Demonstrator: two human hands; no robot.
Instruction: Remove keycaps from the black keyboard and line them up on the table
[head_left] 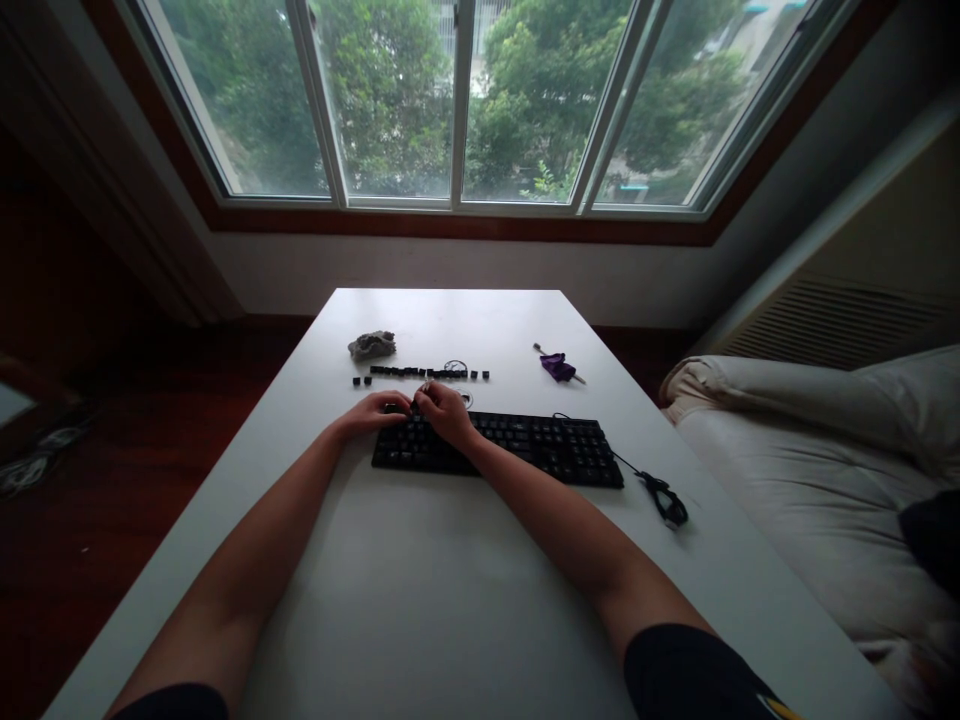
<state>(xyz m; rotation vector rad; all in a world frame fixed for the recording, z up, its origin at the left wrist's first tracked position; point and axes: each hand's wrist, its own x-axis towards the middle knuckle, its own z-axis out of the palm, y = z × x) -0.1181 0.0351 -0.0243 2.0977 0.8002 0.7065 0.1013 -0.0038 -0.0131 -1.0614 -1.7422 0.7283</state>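
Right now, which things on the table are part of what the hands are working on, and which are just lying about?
In use:
left hand
right hand
black keyboard
row of loose keycaps

Lying about:
grey crumpled cloth
purple tool
bundled cable

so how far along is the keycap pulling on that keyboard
Done: a row of loose keycaps lies behind the keyboard. In hand: the left hand and right hand work at its back-left corner, with something small and unclear in the right. Left: most keys to the right look still seated.
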